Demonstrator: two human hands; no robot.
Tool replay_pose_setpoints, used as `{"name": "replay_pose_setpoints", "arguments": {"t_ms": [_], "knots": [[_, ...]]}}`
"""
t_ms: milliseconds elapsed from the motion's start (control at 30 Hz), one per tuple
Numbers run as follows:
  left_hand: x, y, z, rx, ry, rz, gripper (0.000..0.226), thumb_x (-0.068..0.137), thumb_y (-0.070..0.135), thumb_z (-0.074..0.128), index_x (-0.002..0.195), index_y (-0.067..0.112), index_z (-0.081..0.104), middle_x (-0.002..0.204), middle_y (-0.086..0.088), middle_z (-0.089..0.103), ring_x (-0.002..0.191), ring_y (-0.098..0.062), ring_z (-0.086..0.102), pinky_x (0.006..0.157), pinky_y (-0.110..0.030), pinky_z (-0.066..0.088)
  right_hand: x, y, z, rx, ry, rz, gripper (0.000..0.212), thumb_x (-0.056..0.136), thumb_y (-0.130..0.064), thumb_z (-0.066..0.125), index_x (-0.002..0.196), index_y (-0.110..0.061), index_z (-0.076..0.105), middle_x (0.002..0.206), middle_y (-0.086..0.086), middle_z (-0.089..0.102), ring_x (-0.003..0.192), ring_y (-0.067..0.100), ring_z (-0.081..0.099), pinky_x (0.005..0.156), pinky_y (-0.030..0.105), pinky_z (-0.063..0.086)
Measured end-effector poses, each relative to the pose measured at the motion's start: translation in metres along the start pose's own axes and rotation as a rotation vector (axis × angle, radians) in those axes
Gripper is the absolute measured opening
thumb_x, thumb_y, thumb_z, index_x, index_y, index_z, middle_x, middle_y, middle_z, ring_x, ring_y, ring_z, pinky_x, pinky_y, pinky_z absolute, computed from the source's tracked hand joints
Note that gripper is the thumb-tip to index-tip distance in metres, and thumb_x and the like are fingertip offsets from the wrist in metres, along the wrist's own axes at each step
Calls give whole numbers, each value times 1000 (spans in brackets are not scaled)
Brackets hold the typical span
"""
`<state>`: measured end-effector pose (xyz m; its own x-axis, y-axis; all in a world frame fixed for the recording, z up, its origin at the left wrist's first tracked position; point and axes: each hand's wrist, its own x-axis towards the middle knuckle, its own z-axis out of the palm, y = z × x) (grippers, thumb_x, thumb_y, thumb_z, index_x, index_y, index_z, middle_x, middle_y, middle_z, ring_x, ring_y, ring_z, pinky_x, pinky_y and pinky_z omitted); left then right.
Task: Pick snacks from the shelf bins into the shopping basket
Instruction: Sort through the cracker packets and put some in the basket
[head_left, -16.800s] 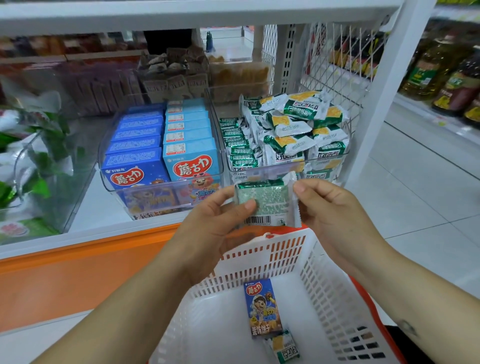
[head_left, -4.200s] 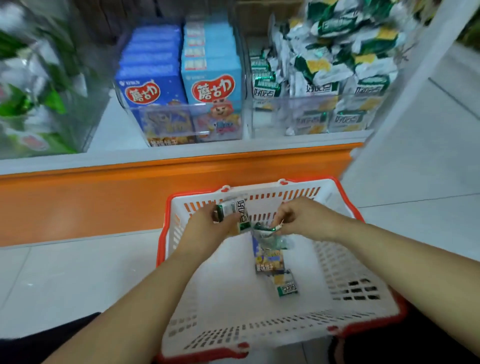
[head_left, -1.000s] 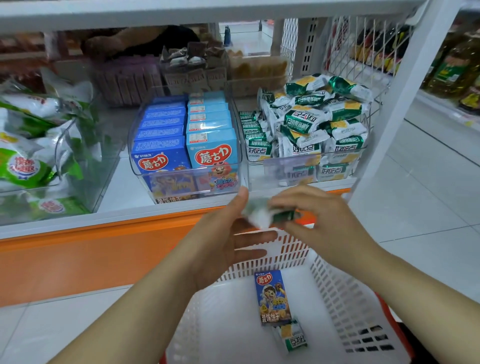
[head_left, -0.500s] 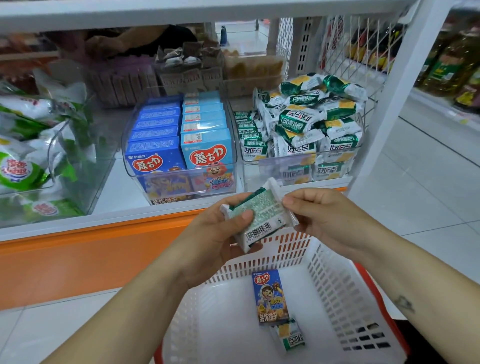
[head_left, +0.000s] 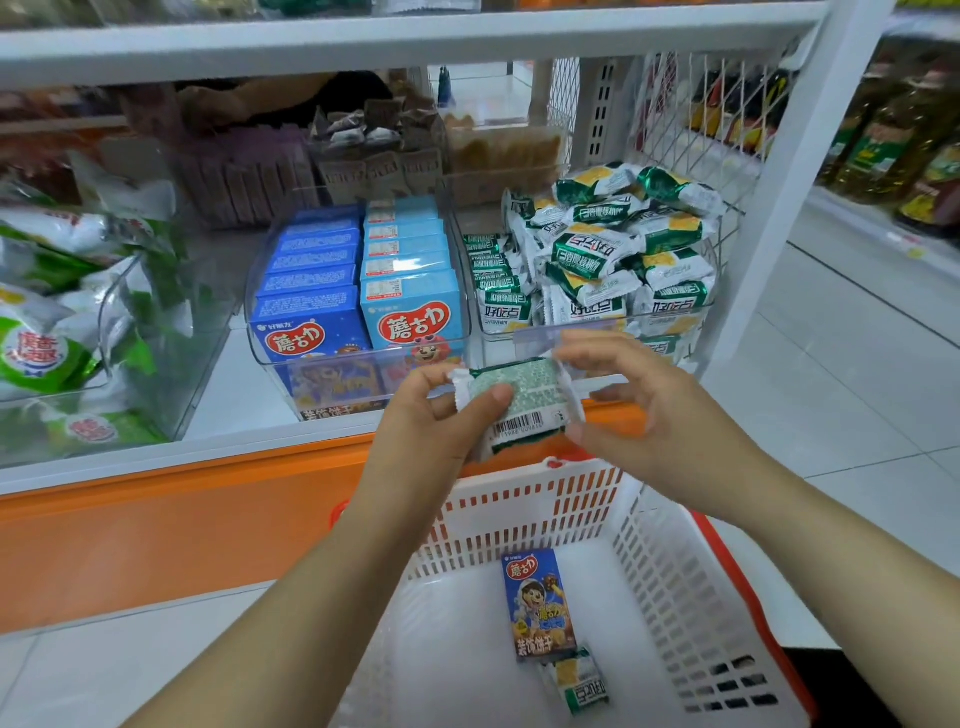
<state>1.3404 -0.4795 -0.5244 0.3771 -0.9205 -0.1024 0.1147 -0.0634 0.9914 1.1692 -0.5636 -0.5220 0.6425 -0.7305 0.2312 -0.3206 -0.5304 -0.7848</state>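
Single head-worn wide-angle view, looking forward and down, close over basket (head_left: 675, 597), facing shelf (head_left: 260, 447)

Green snack packet (head_left: 519, 402), barcode side up, held above white basket (head_left: 675, 597).
Inside, lying flat: blue box (head_left: 537, 605) and second green packet (head_left: 576, 680).

basket (head_left: 519, 501) top open — box (head_left: 537, 603), packet (head_left: 576, 680) on floor | bins (head_left: 291, 366) open-topped — shelf board (head_left: 415, 36) overhead | post (head_left: 784, 208) right

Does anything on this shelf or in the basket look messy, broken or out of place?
Only mildly: the green packets in the right bin lie heaped anyhow, some upside down, beside tidy rows of blue boxes. Nothing looks torn or spilled. The left hand and right hand hold a single packet, barcode up.
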Motion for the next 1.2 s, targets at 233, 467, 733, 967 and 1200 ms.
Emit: {"name": "replay_pose_setpoints", "arguments": {"t_ms": [233,467,733,967,1200], "knots": [[12,14,30,-133,-131,-198,22,90,25,58,98,5,56,84,-11,72,70,-16,69,62,-28,58,2,6,-17,-318,132,-272,42,75,-26,77,115,-29,65,118,-16,59,113,4,46,95,22,35],[63,43,58,244,41,11,17,95,36,55,95,21,62,100,4,69,89,-11,67,83,-35,53,6,12,-58,-2,410,-10,25,91,-21,61,107,-38,54,91,-31,57,78,-23,53,63,-1,39],[120,61,93,634,185,-3,84,89,60,50,150,8,24,153,-11,32,136,-29,36,104,-36,33,16,33,-83,359,503,181,20,96,-23,53,113,-20,63,96,-8,72,73,-5,66,65,17,53],[134,57,109,549,225,16,87,86,47,65,149,7,19,149,-12,36,132,-30,41,95,-33,36,16,31,-89,478,488,193,12,96,-25,53,100,-29,63,81,-15,72,73,-2,68,64,19,55],[126,49,116,400,305,155,67,87,22,69,142,13,32,92,9,43,65,1,41,63,-12,37,13,29,-90,497,486,205,13,96,-24,53,104,-26,63,87,-12,72,78,2,70,72,28,58]]}}
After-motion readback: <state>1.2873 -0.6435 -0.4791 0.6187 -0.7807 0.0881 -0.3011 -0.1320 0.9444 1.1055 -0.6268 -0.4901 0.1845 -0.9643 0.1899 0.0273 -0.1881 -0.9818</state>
